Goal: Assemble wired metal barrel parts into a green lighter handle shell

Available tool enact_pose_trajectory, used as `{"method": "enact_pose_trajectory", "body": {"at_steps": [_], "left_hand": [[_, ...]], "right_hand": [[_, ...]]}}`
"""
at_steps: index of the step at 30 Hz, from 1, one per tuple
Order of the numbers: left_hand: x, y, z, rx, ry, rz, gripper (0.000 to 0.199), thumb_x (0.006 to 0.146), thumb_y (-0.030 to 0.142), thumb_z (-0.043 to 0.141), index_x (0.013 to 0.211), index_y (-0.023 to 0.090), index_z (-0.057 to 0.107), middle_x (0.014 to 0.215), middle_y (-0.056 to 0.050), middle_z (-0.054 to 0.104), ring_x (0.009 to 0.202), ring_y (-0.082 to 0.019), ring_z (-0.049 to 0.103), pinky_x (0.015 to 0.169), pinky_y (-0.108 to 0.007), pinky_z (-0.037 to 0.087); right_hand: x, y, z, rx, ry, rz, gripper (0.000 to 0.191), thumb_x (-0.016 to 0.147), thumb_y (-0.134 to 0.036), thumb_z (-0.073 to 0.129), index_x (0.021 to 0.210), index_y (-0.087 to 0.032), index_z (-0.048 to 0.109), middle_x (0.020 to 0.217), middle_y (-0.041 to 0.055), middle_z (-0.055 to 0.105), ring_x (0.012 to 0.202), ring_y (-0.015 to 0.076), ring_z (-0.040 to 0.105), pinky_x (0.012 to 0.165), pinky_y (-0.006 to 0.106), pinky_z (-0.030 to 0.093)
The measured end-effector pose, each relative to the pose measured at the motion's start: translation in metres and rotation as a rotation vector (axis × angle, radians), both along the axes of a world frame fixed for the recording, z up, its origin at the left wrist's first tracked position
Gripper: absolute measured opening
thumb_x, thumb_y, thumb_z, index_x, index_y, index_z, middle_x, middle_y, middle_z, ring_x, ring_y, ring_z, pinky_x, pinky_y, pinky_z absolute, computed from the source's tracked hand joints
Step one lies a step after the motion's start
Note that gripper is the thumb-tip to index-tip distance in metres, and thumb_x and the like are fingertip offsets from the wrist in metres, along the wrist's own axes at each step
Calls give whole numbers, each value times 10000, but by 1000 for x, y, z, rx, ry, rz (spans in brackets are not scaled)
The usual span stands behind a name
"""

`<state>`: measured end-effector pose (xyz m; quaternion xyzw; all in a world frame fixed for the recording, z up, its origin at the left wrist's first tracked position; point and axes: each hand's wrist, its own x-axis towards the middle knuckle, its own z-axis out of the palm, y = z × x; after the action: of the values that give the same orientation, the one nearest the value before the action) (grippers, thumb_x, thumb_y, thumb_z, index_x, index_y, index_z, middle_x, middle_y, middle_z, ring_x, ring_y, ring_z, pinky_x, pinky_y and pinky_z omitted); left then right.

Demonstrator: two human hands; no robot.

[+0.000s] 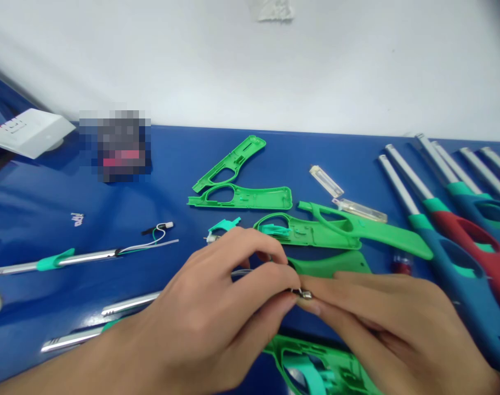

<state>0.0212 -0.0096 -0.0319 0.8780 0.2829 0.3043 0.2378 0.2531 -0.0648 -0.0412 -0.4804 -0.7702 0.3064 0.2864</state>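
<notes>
In the middle of the head view, my left hand (225, 307) and my right hand (410, 323) meet fingertip to fingertip. Both pinch a small metal-tipped part (306, 295), whose other end is hidden by my fingers. A thin pale wire or tube (242, 271) shows behind my left fingers. Just beyond lie green lighter handle halves, one holding a teal trigger (274, 230) and another (365, 225) resting partly across it. Below my hands is a further green handle half (336, 356) with teal and metal parts inside. A teal piece (224, 225) lies beyond my left knuckles.
Two green handle halves (250, 198) lie farther back. Two clear fuel tanks (326, 181) are right of them. Several assembled lighters, one red (467, 230), line the right side. Metal lighter tubes (85, 257) lie at left. A white box (30, 131) stands at the back left, before a white wall.
</notes>
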Motion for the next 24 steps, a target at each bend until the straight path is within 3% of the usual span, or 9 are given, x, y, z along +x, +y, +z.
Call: {"method": "enact_pose_trajectory", "body": {"at_steps": [2, 4, 9, 16, 24], "left_hand": [[-1, -1, -1, 20, 21, -2, 158, 1025, 83, 631, 1065, 192, 738, 1106, -36, 729, 930, -120, 700, 816, -223, 600], [-2, -1, -1, 53, 37, -3, 180, 1013, 73, 622, 1068, 201, 736, 1124, -43, 741, 944, -139, 723, 821, -247, 612], [-4, -1, 0, 104, 46, -27, 176, 1006, 82, 640, 1091, 197, 743, 1117, -38, 781, 973, -162, 758, 845, -277, 635], [-3, -1, -2, 152, 44, -24, 169, 1013, 117, 642, 1115, 227, 721, 1110, -4, 815, 940, -140, 791, 873, -273, 651], [-2, -1, 0, 131, 73, 2, 217, 1027, 70, 611, 1091, 239, 731, 1076, 26, 816, 903, -129, 796, 780, -252, 619]], "right_hand": [[0, -2, 0, -11, -6, -15, 241, 1130, -282, 559, 1219, -400, 750, 964, -58, 843, 793, 167, 837, 609, 185, 631], [0, -4, -1, -6, -24, -35, 224, 1138, -302, 542, 1119, -377, 753, 944, -48, 838, 759, 177, 833, 548, 202, 607], [-1, -1, 0, 3, 8, -23, 248, 1124, -241, 557, 944, -301, 718, 706, -46, 733, 747, 201, 837, 500, 217, 572], [-4, 5, 4, -6, 104, -47, 168, 1039, -167, 666, 993, -286, 776, 842, -91, 837, 681, 100, 804, 644, 125, 599], [-5, 9, 8, -87, 138, -71, 209, 1046, -234, 679, 866, -259, 782, 716, -74, 793, 544, 100, 730, 545, 140, 570]]}}
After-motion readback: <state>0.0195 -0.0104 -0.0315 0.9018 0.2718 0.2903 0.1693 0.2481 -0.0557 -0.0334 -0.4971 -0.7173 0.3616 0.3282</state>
